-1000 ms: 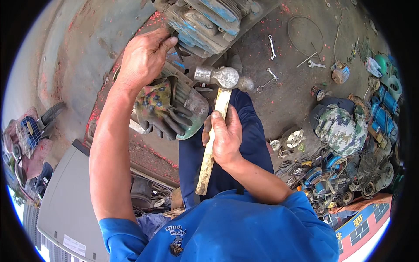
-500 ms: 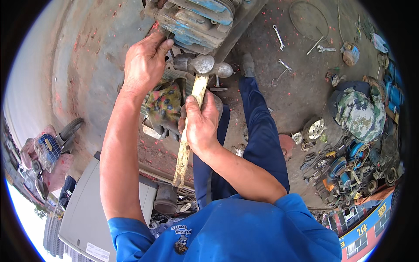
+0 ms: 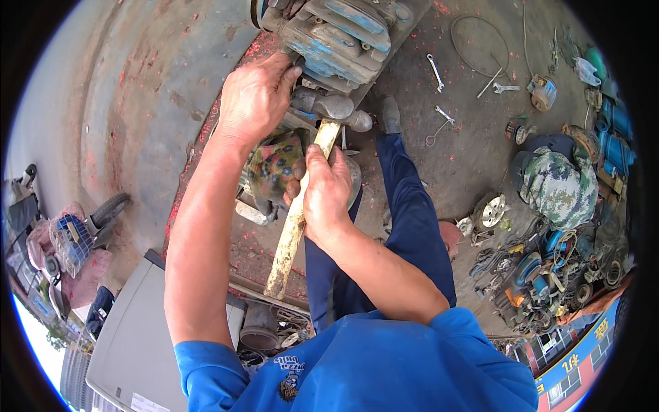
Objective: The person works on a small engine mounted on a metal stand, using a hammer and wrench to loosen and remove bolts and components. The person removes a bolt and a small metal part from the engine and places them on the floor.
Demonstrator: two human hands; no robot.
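**Hammer head brought up against the blue machine**

A person in a blue shirt looks down at their own two bare hands, working over a rusty metal surface [image 3: 137,117] speckled with red paint.

The right hand [image 3: 326,192] has its fingers wrapped tight around the pale wooden handle of a hammer [image 3: 302,199], gripping near the upper end. The steel head now sits right at the lower edge of a worn blue machine [image 3: 343,34] at the top of the view. A second ago the head was lower and clear of the machine, and the hand held further down the handle; the hammer has since travelled up to the casing, which suggests a striking or tapping stroke is under way.

The left hand [image 3: 254,99] stays pressed against the machine beside the hammer head, fingers curled over a part there, steadying it. Whether they actually close around something cannot be told.

A patterned work glove [image 3: 274,168] lies just below the left hand. On the ground to the right lie scattered wrenches [image 3: 436,72], a wire loop [image 3: 480,44], a camouflage cloth [image 3: 559,189] and a heap of small parts [image 3: 549,268].
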